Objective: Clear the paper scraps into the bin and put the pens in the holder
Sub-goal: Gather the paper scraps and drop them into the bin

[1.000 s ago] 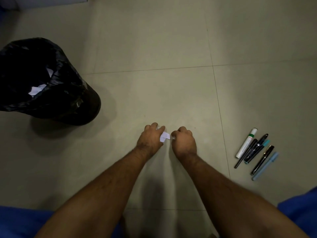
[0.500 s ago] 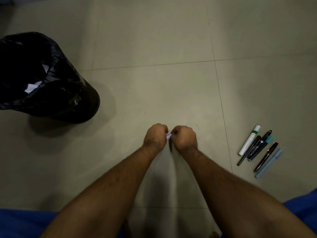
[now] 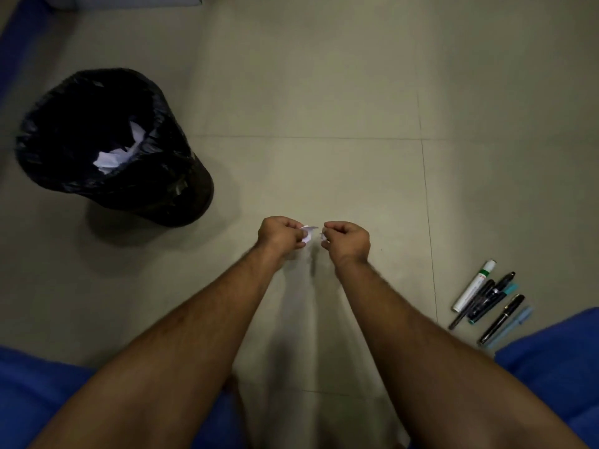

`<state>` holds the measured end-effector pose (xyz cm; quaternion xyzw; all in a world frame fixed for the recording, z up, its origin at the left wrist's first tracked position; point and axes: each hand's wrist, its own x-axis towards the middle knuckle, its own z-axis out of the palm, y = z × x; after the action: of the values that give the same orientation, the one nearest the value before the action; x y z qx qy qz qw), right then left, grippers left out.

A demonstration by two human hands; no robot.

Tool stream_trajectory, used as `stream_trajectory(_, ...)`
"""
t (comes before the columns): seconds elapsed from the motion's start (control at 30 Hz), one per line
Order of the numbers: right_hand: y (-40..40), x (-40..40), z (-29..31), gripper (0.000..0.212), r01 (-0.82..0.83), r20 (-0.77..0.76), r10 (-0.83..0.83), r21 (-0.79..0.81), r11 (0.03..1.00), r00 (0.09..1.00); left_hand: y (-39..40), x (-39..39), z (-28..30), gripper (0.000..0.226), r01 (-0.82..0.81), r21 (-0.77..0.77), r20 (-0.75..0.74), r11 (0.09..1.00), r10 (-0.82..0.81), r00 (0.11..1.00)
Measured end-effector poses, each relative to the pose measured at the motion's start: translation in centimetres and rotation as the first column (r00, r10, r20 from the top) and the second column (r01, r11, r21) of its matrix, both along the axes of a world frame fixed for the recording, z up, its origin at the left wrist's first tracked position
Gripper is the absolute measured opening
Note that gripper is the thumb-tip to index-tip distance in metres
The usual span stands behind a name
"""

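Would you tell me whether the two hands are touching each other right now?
Apart: the head view shows bare floor between the left hand and the right hand.

My floor point(image 3: 324, 92) is pale tile with thin grout lines. A black-lined bin point(image 3: 181, 192) stands at left; pens and a white marker point(image 3: 474, 285) lie clustered at lower right.

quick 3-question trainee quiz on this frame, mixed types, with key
1. True or false: the pens lie on the floor by the person's right side.
2. Where are paper scraps already visible? A) in the bin B) beside the pens C) on the blue cloth
3. Fill in: the left hand has its grip on a white ____.

Key: 1 true; 2 A; 3 paper scrap
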<state>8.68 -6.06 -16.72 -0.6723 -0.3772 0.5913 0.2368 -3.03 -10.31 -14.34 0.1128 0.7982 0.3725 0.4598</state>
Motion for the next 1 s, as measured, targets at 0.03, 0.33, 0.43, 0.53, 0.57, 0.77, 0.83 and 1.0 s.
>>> stream_trajectory(0.03, 0.2, -1.2, 1.5, 0.020, 0.004, -0.053, -0.003, 0.014, 1.000, 0.999, 0.2, -1.0, 1.5, 0.016, -0.019, 0.041, 0.005, 0.999, 0.019, 1.000)
stream_trajectory(0.33, 0.8, -16.2, 17.3, 0.006, -0.051, -0.453, 0.150, 0.223, 0.974, 0.879, 0.9, -12.2, 17.6, 0.017, -0.220, 0.369, -0.129, 0.903, 0.284, 0.950)
stream_trajectory(0.43, -0.4, -21.2, 20.9, 0.011, -0.144, -0.473, 0.281, 0.305, 0.941, 0.835, -0.9, -16.3, 21.3, 0.019, -0.315, 0.430, -0.195, 0.846, 0.427, 0.883)
stream_trajectory(0.53, -1.6, -25.9, 22.0, 0.009, -0.245, -0.354, 0.389, 0.388, 0.888, 0.850, -2.4, -20.7, 22.6, 0.021, -0.325, 0.391, -0.353, 0.861, 0.466, 0.811)
stream_trajectory(0.57, -1.8, -27.1, 22.0, 0.010, -0.289, -0.288, 0.425, 0.413, 0.864, 0.858, -2.9, -21.9, 22.6, 0.019, -0.292, 0.330, -0.453, 0.898, 0.422, 0.785)
stream_trajectory(0.77, -2.1, -30.6, 19.6, 0.029, -0.691, 0.346, 0.612, 0.501, 0.521, 0.711, -5.7, -26.0, 19.9, 0.040, -0.275, 0.026, -0.660, 0.961, 0.223, 0.717)
stream_trajectory(0.83, -2.0, -30.3, 19.0, 0.019, -0.718, 0.392, 0.608, 0.480, 0.505, 0.690, -5.7, -26.1, 19.7, 0.035, -0.292, -0.016, -0.645, 0.956, 0.213, 0.734)
stream_trajectory(1.0, -1.8, -29.7, 19.2, 0.024, -0.713, 0.418, 0.585, 0.505, 0.486, 0.695, -5.0, -24.6, 19.9, 0.040, -0.297, -0.097, -0.615, 0.950, 0.178, 0.769)
